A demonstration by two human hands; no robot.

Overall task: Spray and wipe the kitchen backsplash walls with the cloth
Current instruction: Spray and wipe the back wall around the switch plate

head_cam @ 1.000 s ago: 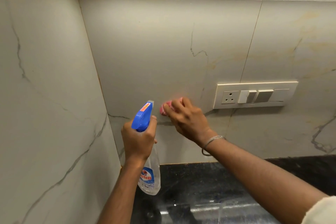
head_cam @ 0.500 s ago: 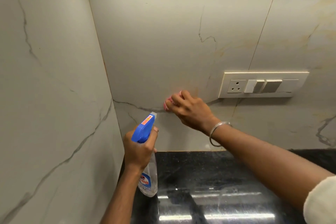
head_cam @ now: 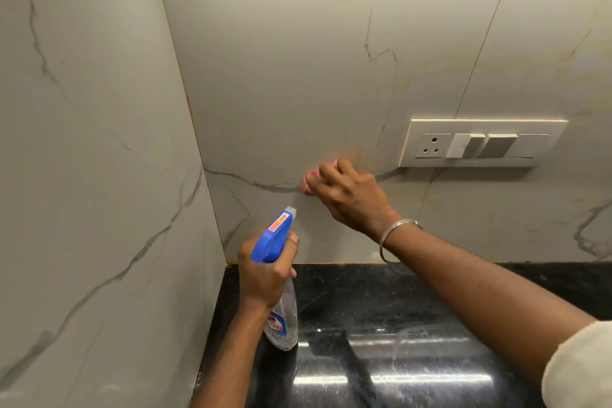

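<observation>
We have the right hand (head_cam: 351, 195) bunched around a pink cloth (head_cam: 309, 183), fingers curled and pressing it flat against the back wall (head_cam: 298, 76) of the backsplash, low down, just left of the switch plate (head_cam: 480, 142) and on a grey vein that runs toward the corner. Our left hand (head_cam: 265, 272) is wrapped closed around the neck of the spray bottle (head_cam: 278, 278), its blue head tilted up toward the same patch, the clear body hanging above the black tabletop (head_cam: 397, 325). To do this wipe well, we judge we should keep the cloth flat under the fingers instead of a tight wad, so more of it meets the tile, and work in overlapping strokes with steady pressure. A faint yellowish smear sits just above the cloth, and that looks like the spot wanting attention. To the left we have open tile all the way to the corner seam (head_cam: 195, 142), where the side wall (head_cam: 82, 142) begins; we should push the cloth right into that joint. Below, the wall ends at the tabletop edge, close under the hand. To the right the room is tight: the socket is near, so we should aim any spray away from it and wipe around the plate with a merely damp cloth
</observation>
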